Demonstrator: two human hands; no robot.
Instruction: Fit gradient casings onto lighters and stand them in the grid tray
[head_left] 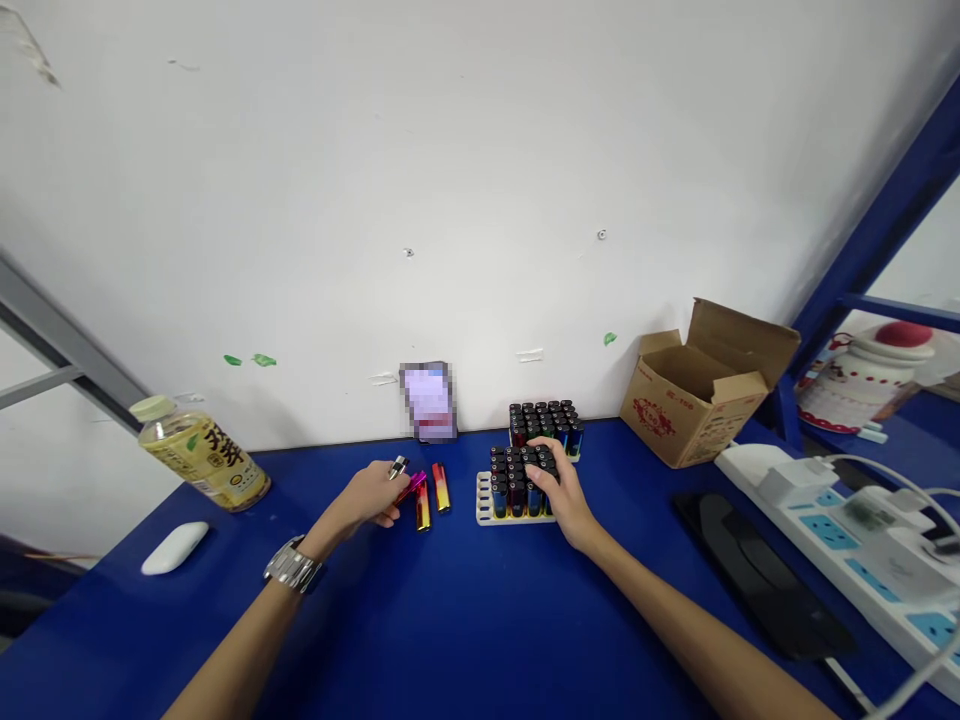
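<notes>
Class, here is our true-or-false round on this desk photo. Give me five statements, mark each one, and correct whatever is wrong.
1. The right hand is at the right side of the front battery rack. True.
2. Every slot in that rack is filled. False: slots along its left edge are empty.
3. The metal watch is worn on the right arm. False: it is on the left.
4. Two red-and-gold cylinders lie on the blue desk, between the left hand and the rack. True.
5. The cardboard box is shut. False: its top flaps stand open.
</notes>
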